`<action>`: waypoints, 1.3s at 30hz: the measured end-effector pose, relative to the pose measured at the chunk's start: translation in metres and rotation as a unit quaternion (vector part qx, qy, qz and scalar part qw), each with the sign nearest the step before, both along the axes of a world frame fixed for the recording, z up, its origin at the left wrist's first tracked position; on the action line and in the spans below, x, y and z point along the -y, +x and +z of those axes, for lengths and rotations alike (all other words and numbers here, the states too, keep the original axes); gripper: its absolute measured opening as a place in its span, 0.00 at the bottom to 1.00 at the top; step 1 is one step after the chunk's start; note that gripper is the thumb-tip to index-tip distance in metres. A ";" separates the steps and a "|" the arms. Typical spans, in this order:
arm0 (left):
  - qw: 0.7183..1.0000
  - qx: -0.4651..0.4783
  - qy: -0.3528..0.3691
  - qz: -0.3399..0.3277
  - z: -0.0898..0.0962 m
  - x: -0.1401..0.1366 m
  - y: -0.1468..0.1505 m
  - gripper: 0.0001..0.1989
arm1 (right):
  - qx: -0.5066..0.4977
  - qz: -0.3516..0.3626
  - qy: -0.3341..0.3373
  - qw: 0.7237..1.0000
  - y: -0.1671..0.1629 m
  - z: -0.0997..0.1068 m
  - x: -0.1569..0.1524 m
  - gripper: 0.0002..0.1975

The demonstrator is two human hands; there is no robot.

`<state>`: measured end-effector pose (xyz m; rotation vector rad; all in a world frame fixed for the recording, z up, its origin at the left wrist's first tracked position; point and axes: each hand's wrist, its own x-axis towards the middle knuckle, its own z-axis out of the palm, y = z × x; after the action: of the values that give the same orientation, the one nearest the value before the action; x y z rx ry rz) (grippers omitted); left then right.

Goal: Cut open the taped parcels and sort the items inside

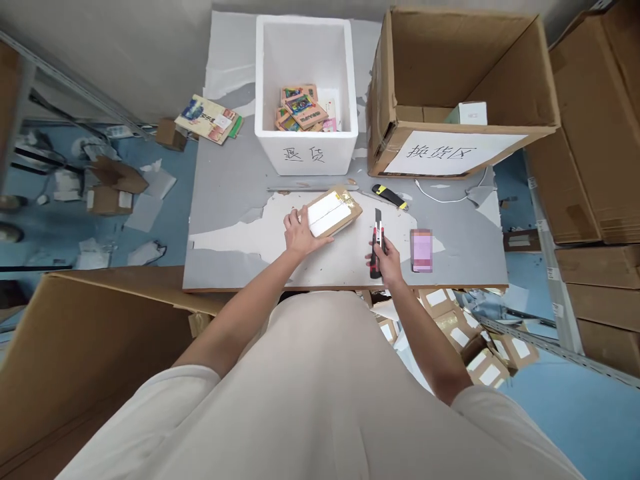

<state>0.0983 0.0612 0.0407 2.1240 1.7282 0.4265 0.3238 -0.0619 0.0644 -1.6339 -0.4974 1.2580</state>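
A small cardboard box (334, 212) with a white label and shiny tape lies tilted on the table, and my left hand (300, 235) grips its left end, thumb along the near edge. To the right, my right hand (387, 260) is wrapped round a black and red utility knife (376, 250), its blade pointing away from me. The blade is apart from the box. A second utility knife, black and yellow (390, 196), lies behind it. Beside my right hand rests a phone-like pink rectangle (421, 251), blurred out.
On the table (225, 267) stand a white foam box (306, 153) holding several colourful packs and a large carton (500, 157) with a small white box inside. Books (207, 119) lie at the left edge, a white cable (443, 199) at the right. Parcels (460, 333) crowd the floor below.
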 end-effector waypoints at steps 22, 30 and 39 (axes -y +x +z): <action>0.988 0.119 -0.055 -0.082 0.004 -0.023 -0.021 0.26 | -0.157 -0.030 -0.047 0.986 -0.041 -0.011 0.034 0.21; 0.974 0.086 -0.122 -0.172 -0.004 -0.102 0.005 0.19 | -0.309 0.000 -0.077 0.948 -0.066 -0.009 0.053 0.19; 0.982 0.108 -0.112 0.103 0.004 -0.021 -0.051 0.14 | -0.168 -0.068 0.035 0.983 -0.025 -0.016 -0.029 0.18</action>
<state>0.0478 0.0824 0.0449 1.6847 1.7815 0.4748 0.2985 -0.0328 0.0489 -1.3378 -0.2153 1.3616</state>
